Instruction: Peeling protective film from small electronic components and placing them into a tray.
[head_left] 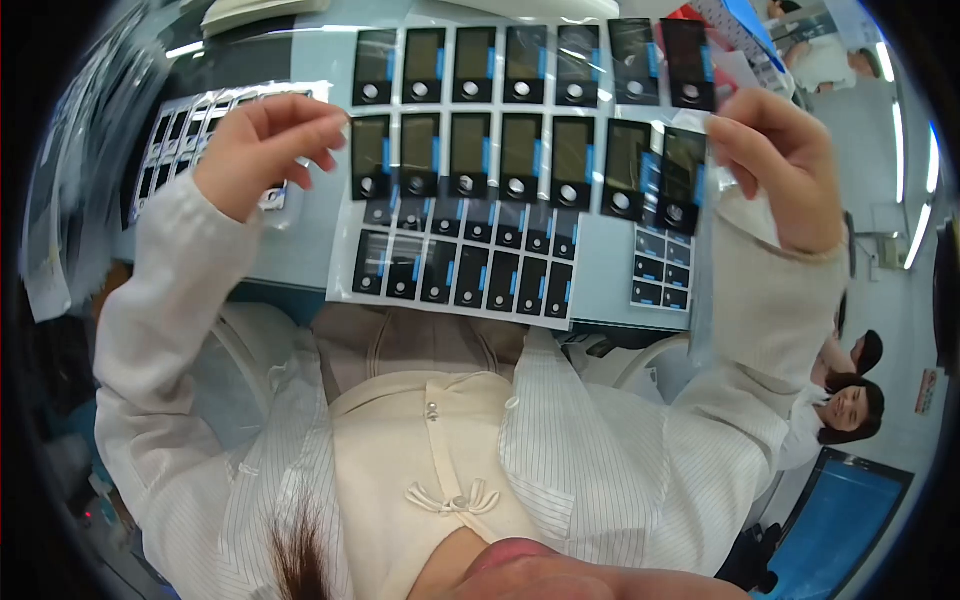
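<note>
A clear film sheet carrying two rows of black rectangular panels is stretched between my hands. Each panel has a blue tab along its right side and a round silver spot near its lower end. Thumb and fingertips of my left hand pinch the sheet's left edge. At its right edge, my right hand grips it between thumb and forefinger, and the sheet bends there. Beneath it, a white-bordered sheet of similar black panels lies on the table, its upper part seen through the film.
On the light blue table, another panel sheet lies at the left and a smaller one at the right. Stacked plastic film stands far left. Red and blue items sit at the back right. Co-workers appear at the right.
</note>
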